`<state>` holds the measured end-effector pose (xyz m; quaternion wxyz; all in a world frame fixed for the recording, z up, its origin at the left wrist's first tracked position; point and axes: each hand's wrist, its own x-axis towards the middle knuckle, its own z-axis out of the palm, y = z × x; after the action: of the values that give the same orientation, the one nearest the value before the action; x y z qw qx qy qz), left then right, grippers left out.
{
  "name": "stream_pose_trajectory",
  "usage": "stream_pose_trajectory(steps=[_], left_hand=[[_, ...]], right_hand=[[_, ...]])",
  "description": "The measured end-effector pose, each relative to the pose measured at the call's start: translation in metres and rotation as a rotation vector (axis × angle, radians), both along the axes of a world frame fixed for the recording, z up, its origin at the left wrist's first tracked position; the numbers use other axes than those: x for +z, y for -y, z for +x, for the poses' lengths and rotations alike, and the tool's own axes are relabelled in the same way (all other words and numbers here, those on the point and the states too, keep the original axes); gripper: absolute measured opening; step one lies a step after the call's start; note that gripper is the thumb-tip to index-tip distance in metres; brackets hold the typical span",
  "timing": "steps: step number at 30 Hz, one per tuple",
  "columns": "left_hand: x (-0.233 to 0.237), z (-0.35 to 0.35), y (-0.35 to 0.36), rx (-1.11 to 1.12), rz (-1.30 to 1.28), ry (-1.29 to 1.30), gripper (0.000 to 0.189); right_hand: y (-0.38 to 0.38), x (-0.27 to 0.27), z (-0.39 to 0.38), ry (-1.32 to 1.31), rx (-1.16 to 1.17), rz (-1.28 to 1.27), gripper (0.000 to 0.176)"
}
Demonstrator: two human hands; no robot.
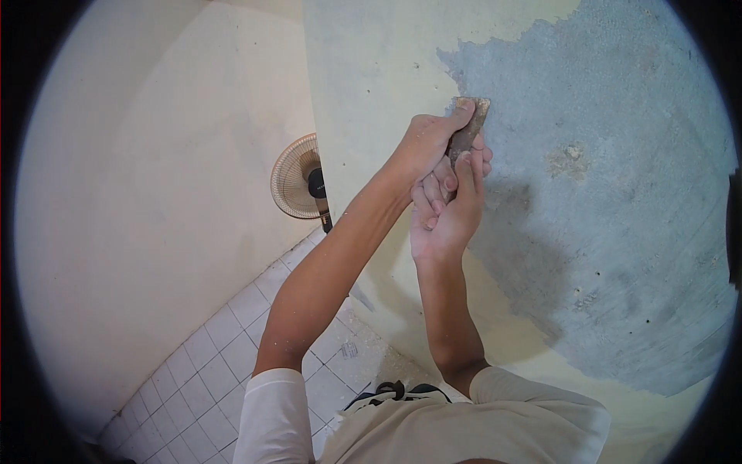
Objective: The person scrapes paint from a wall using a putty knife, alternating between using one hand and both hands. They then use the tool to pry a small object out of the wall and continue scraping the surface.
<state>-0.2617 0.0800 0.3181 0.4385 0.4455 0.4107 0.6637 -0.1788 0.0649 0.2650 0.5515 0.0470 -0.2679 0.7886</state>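
Both my hands are raised against a wall and clasp one small scraper (470, 124) with a dirty, paint-caked blade. My left hand (427, 147) wraps the handle from above, its fingers closed. From below, my right hand (447, 216) grips the same handle and overlaps the left hand's fingers. The blade presses on the wall at the edge where pale yellow paint (371, 69) meets bare grey plaster (618, 201). The handle is hidden inside my hands.
A large scraped grey patch spreads right of the hands. A standing fan (300, 179) sits near the corner on the white tiled floor (224, 348), which is dusted with paint flakes. A cream side wall (154, 155) rises at left.
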Motion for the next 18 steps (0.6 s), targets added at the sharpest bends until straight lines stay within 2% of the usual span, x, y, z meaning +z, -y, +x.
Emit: stream_pose_trajectory(steps=[6, 9, 12, 18], left_hand=[[-0.003, 0.006, -0.004, 0.035, 0.049, -0.053, 0.059], [-0.005, 0.008, -0.005, 0.021, 0.025, 0.061, 0.058], [-0.010, 0.009, -0.007, 0.030, 0.057, 0.010, 0.059], [0.002, 0.011, -0.007, 0.056, 0.062, 0.179, 0.063]], right_hand=[[-0.006, 0.003, 0.012, 0.066, 0.025, 0.061, 0.042], [-0.008, 0.008, 0.018, 0.135, 0.020, 0.065, 0.044], [-0.006, 0.008, 0.024, 0.198, 0.022, 0.092, 0.047], [-0.004, 0.024, 0.023, 0.267, -0.028, 0.136, 0.052]])
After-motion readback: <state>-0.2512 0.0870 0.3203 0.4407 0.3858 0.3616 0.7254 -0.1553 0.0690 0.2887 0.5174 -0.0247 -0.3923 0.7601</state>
